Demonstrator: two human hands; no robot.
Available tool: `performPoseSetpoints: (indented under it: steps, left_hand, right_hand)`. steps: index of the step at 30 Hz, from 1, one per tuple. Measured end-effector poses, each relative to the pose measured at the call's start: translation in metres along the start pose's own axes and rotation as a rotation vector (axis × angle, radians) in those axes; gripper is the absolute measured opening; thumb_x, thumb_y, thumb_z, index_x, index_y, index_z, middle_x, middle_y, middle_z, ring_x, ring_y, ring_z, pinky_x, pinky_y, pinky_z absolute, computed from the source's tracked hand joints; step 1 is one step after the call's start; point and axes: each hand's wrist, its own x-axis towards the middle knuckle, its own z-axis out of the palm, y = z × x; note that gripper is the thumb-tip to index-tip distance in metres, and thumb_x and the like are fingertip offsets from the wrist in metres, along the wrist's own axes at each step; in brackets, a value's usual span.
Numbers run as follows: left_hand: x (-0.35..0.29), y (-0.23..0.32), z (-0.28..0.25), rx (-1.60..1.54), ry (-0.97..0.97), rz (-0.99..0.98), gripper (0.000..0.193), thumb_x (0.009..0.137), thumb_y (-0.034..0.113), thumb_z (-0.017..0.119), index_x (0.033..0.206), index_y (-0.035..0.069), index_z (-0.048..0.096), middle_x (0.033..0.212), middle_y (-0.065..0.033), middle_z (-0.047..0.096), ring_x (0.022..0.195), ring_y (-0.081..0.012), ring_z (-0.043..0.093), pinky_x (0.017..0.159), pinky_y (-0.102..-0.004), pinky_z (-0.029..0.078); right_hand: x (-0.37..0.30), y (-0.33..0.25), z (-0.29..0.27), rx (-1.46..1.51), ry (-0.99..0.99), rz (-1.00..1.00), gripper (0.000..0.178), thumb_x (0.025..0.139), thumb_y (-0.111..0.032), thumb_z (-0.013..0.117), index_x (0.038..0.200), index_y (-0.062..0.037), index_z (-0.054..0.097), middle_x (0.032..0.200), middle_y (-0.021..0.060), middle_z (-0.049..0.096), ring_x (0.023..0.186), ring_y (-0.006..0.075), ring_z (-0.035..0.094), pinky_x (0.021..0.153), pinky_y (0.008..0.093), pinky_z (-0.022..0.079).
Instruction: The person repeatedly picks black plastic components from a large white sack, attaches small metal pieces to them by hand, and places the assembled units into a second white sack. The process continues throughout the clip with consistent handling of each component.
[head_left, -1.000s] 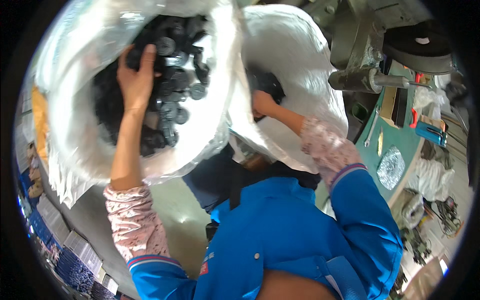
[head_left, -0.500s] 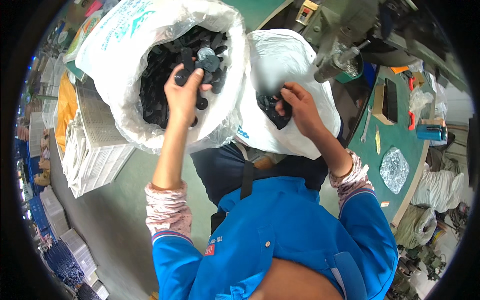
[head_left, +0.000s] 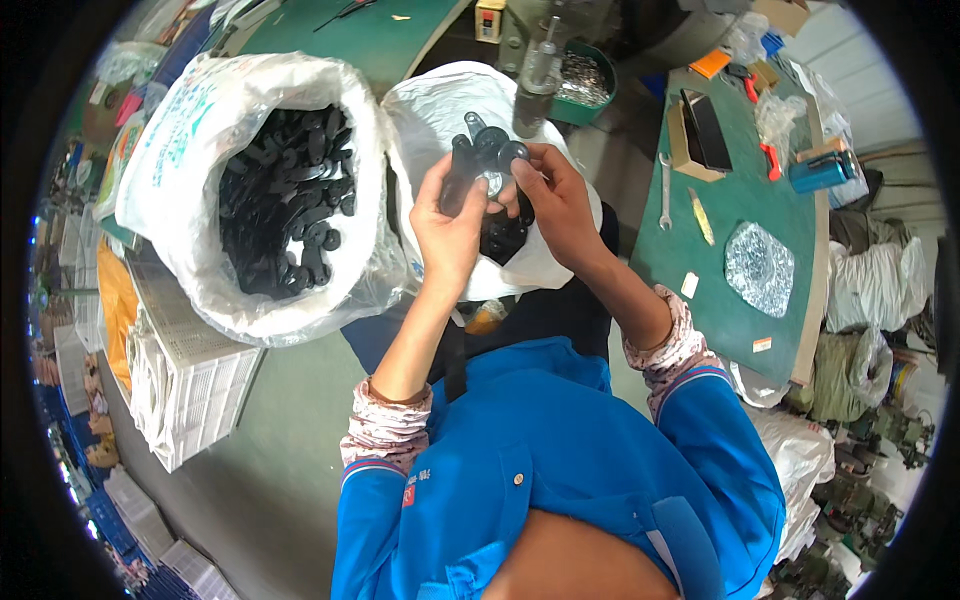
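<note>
Above the mouth of the right white bag (head_left: pixel 425 100), my two hands are close together. My left hand (head_left: pixel 445 240) is closed around several small black parts (head_left: pixel 459 172), elongated with rounded ends; a pale, shiny piece shows among them. My right hand (head_left: pixel 568 205) pinches a round-headed black part (head_left: pixel 512 154) beside that bunch. More black parts lie deeper in the right bag, mostly hidden by my hands. To the left stands a larger white bag (head_left: pixel 290 325), filled with loose black parts (head_left: pixel 275 205) of a similar kind.
A machine's upright metal shaft (head_left: pixel 538 85) stands just behind the right bag, beside a green bin (head_left: pixel 577 113) of metal bits. On the green table (head_left: pixel 660 262) lie a wrench (head_left: pixel 666 190), a yellow-handled tool (head_left: pixel 701 217) and a clear plastic bundle (head_left: pixel 759 270). White crates (head_left: pixel 205 400) stand left.
My left hand has moved right, out of the larger bag, carrying black parts to the right bag. My right hand has come up and left to meet it. The view has shifted.
</note>
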Motion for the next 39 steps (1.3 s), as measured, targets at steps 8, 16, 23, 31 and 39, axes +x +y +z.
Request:
performPoseSetpoints:
  steps: [8, 16, 23, 31, 39]
  left_hand:
    - [0.008, -0.003, 0.012, -0.033, -0.005, -0.169, 0.034, 0.084, -0.005, 0.060, 0.118, -0.004, 0.055, 0.100, -0.0090, 0.062, 0.073, -0.0129, 0.062, 0.062, -0.0256, 0.057]
    - [0.004, 0.007, 0.010, -0.260, 0.071, -0.188, 0.033, 0.085, -0.004, 0.060, 0.117, -0.004, 0.055, 0.095, -0.0064, 0.059, 0.074, -0.0136, 0.062, 0.065, -0.0294, 0.060]
    - [0.005, 0.016, 0.011, -0.302, 0.023, -0.222, 0.035, 0.087, -0.001, 0.061, 0.120, -0.003, 0.052, 0.105, -0.0103, 0.060, 0.088, -0.0186, 0.062, 0.074, -0.0374, 0.060]
    - [0.007, 0.021, 0.006, -0.351, -0.010, -0.266, 0.032, 0.086, 0.001, 0.061, 0.117, -0.004, 0.053, 0.100, -0.0125, 0.062, 0.084, -0.0231, 0.065, 0.069, -0.0357, 0.059]
    - [-0.001, 0.028, 0.008, -0.393, -0.141, -0.432, 0.032, 0.086, 0.003, 0.061, 0.117, -0.002, 0.053, 0.097, -0.0108, 0.064, 0.076, -0.0203, 0.066, 0.059, -0.0293, 0.055]
  right_hand:
    - [0.012, -0.038, -0.037, -0.118, 0.048, -0.063, 0.018, 0.091, -0.012, 0.060, 0.102, 0.0011, 0.054, 0.086, 0.0118, 0.068, 0.069, 0.0115, 0.061, 0.061, 0.0234, 0.048]
    - [0.054, -0.109, -0.050, -0.144, -0.044, -0.254, 0.037, 0.090, -0.013, 0.062, 0.123, 0.0014, 0.056, 0.095, 0.0079, 0.065, 0.081, 0.0126, 0.064, 0.072, 0.0237, 0.052]
    - [0.082, -0.134, -0.034, -0.366, -0.100, -0.111, 0.033, 0.092, -0.015, 0.059, 0.118, 0.0039, 0.057, 0.082, 0.0093, 0.064, 0.061, 0.0091, 0.061, 0.052, 0.0209, 0.048]
    - [0.050, -0.099, -0.039, -0.222, -0.141, 0.121, 0.042, 0.089, -0.016, 0.063, 0.126, -0.0002, 0.051, 0.092, 0.0076, 0.062, 0.065, 0.0164, 0.061, 0.057, 0.0291, 0.052]
    - [0.020, -0.046, -0.047, -1.204, -0.475, -1.005, 0.043, 0.073, 0.001, 0.063, 0.112, -0.0176, 0.060, 0.099, 0.0043, 0.055, 0.095, 0.0294, 0.056, 0.079, 0.0384, 0.047]
